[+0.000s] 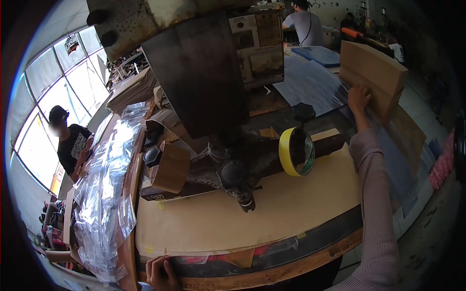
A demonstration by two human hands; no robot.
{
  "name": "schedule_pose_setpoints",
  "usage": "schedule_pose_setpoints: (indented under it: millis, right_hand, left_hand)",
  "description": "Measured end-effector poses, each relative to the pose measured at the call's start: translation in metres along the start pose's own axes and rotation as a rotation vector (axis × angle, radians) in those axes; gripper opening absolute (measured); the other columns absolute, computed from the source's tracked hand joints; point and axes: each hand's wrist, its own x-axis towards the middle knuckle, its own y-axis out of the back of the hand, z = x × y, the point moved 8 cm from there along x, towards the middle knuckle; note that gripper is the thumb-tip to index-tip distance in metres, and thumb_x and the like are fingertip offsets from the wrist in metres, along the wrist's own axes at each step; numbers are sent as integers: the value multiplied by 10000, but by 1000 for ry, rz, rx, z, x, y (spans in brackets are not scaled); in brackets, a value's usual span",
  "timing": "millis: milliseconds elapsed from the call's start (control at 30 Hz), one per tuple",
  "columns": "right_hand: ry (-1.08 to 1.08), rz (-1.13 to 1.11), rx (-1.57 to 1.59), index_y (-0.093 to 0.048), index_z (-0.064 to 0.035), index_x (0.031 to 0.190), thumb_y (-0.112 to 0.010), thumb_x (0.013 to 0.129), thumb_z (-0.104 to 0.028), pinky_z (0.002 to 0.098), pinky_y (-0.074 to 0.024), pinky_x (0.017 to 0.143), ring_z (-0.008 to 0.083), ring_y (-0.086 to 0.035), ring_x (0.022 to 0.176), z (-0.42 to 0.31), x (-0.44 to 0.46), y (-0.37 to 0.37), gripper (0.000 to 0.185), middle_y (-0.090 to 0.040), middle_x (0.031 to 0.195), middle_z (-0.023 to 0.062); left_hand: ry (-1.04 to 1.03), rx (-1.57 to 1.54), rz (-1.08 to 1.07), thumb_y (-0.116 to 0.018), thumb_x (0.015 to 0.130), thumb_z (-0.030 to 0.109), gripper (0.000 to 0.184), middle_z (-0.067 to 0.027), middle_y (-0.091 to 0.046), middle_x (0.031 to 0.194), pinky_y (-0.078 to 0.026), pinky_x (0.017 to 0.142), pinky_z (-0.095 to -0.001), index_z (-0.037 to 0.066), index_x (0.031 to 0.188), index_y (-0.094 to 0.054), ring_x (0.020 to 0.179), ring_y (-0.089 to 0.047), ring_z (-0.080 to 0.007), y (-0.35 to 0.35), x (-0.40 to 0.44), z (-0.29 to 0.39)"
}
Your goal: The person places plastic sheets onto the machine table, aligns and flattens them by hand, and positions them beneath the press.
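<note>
At the near edge of the workbench (310, 264), the fingers of my left hand (162, 274) curl over the rim. My right hand (359, 98) reaches far to the right, fingers bent against a block of brown cardboard (371, 68); its far side hides where the fingertips end. Between my hands lies a large tan sheet (291, 208). Over the sheet stands a dark metal machine head (230, 174) with a pointed lower tip. A roll of yellow tape (287, 153) hangs on its right arm, and a wide roll of brown tape (171, 167) sits on the left.
Crinkled clear plastic (109, 194) covers the left side. Blue plastic sheets (310, 82) lie behind the machine. A control box (257, 48) is mounted on the column. One person (73, 145) stands at left; another (306, 26) is at the back. Pink material (441, 162) hangs at far right.
</note>
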Motion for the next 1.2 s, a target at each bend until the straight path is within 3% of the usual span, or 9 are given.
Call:
schedule_pose_setpoints:
  millis: [233, 433, 633, 733, 833, 933, 1033, 1133, 1200]
  right_hand:
    - [69, -9, -115, -737, -110, 862, -524, 899, -201, 503, -392, 893, 296, -597, 1013, -8, -3, 12, 235, -659, 1023, 128]
    - [129, 56, -142, -755, -158, 851, -517, 892, -206, 475, -366, 898, 286, -619, 972, -15, -1, 20, 246, -699, 925, 77]
    - [132, 125, -122, -736, -111, 827, -549, 863, -175, 466, -410, 837, 255, -602, 984, -15, -2, 19, 200, -673, 962, 98]
    - [89, 172, -154, -732, -110, 946, -515, 896, -214, 468, -380, 886, 261, -568, 1036, -12, 1, 13, 246, -641, 1086, 88]
    - [160, 65, -178, -721, -86, 962, -500, 907, -217, 465, -387, 880, 269, -571, 1033, -16, 1, 4, 262, -626, 1114, 90]
    - [34, 160, -119, -727, -104, 947, -497, 911, -215, 472, -386, 883, 278, -579, 1036, -10, 0, 14, 258, -650, 1081, 98]
    - [76, -44, -126, -737, -124, 907, -500, 905, -207, 480, -384, 882, 285, -601, 1010, -11, -3, 9, 251, -678, 1020, 106]
    - [122, 131, -115, -727, -127, 784, -538, 876, -185, 493, -411, 826, 279, -615, 934, -14, -5, 17, 219, -679, 914, 104]
    - [133, 131, -116, -727, -133, 784, -538, 875, -183, 487, -414, 824, 281, -611, 939, -14, -4, 16, 216, -679, 899, 92]
  left_hand:
    - [25, 2, 5, -647, 909, 119, 118, -129, -673, 880, -473, 615, -334, 15, 914, -701, 734, -620, -252, 0, -1, 1]
    - [23, 10, -6, -643, 909, 116, 119, -140, -673, 883, -484, 643, -347, 11, 915, -699, 753, -626, -270, 0, 0, 1]
    - [-40, 20, 1, -644, 913, 131, 134, -141, -674, 879, -474, 634, -336, 7, 916, -696, 745, -623, -266, 0, 1, 4]
    - [3, 15, -5, -645, 914, 138, 140, -139, -674, 878, -468, 624, -337, 8, 918, -697, 734, -616, -261, 0, 0, 1]
    - [10, -10, 9, -646, 916, 143, 143, -132, -672, 871, -458, 604, -339, 10, 918, -699, 708, -601, -252, 0, 1, 3]
    - [-32, -8, 33, -647, 918, 148, 145, -122, -669, 859, -440, 568, -329, 13, 919, -701, 665, -580, -232, 1, 1, 4]
    - [-31, -6, 32, -651, 918, 152, 148, -116, -667, 851, -425, 540, -312, 13, 917, -702, 631, -565, -209, 1, -1, 0]
    - [-26, -4, 39, -655, 917, 153, 150, -113, -666, 850, -419, 527, -300, 11, 917, -702, 615, -559, -194, 1, -1, -1]
    - [-8, 13, 29, -655, 916, 152, 151, -111, -667, 851, -419, 525, -299, 9, 916, -702, 613, -559, -190, 0, -3, -5]
